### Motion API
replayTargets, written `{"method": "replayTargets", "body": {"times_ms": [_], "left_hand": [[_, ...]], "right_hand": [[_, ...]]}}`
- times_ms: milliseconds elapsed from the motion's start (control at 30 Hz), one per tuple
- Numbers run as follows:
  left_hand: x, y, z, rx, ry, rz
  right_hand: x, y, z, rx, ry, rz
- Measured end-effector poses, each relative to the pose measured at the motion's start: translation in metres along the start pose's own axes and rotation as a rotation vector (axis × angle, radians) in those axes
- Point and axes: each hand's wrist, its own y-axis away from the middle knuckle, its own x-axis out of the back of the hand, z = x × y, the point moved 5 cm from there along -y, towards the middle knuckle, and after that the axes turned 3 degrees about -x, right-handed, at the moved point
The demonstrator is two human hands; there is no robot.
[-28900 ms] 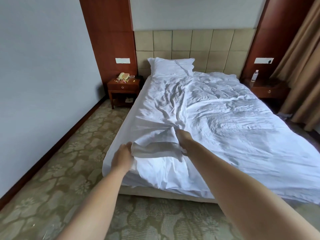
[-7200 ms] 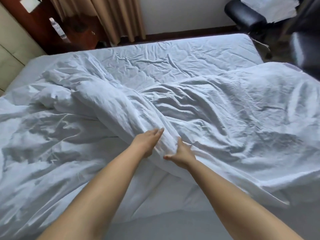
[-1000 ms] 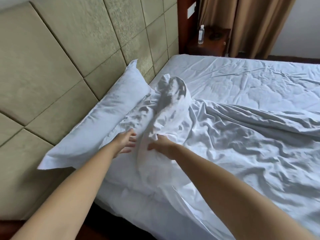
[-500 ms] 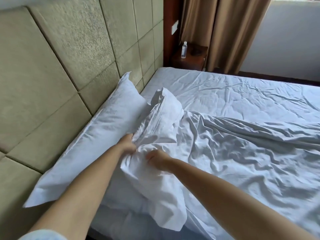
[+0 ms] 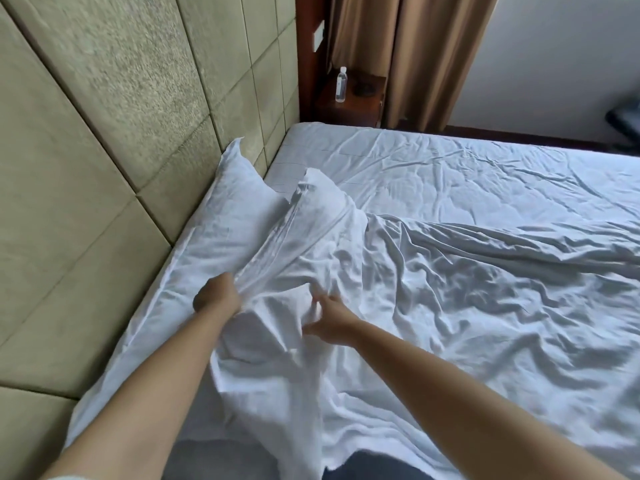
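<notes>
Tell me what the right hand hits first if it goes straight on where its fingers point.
The raised fold of the duvet just ahead of the right hand, the bunch that the left hand grips. Blur hides whether the fingers touch it. The pillow lies beyond.

On my remote feed I log two bare arms: the left forearm (image 5: 166,382) runs uncovered up to a sliver of pale, whitish sleeve (image 5: 69,477) at the bottom edge, and the right forearm (image 5: 450,386) is uncovered along all of its visible length. Left hand (image 5: 216,296) and right hand (image 5: 330,320): both bare, the right one's fingers (image 5: 320,301) smeared by motion blur, finer detail too soft for me to list.
</notes>
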Motion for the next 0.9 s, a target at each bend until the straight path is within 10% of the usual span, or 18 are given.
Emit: {"method": "replayTargets", "body": {"times_ms": [200,333,533,633,900], "left_hand": [[-0.005,-0.009,0.056,-0.151,0.582,-0.070],[0.001,-0.023,0.063,-0.247,0.274,0.070],[0.031,-0.042,0.024,0.136,0.585,0.437],[0.015,-0.066,-0.015,0.299,0.689,0.314],[0.006,-0.081,0.080,-0.162,0.707,-0.117]], "right_hand": [[-0.012,-0.006,-0.007,0.005,0.153,0.106],[-0.019,-0.002,-0.015,0.118,0.418,-0.038],[0.008,-0.006,-0.020,0.235,0.397,0.072],[0.025,-0.017,-0.017,0.191,0.376,0.135],[0.057,-0.071,-0.017,0.071,0.176,0.164]]}}
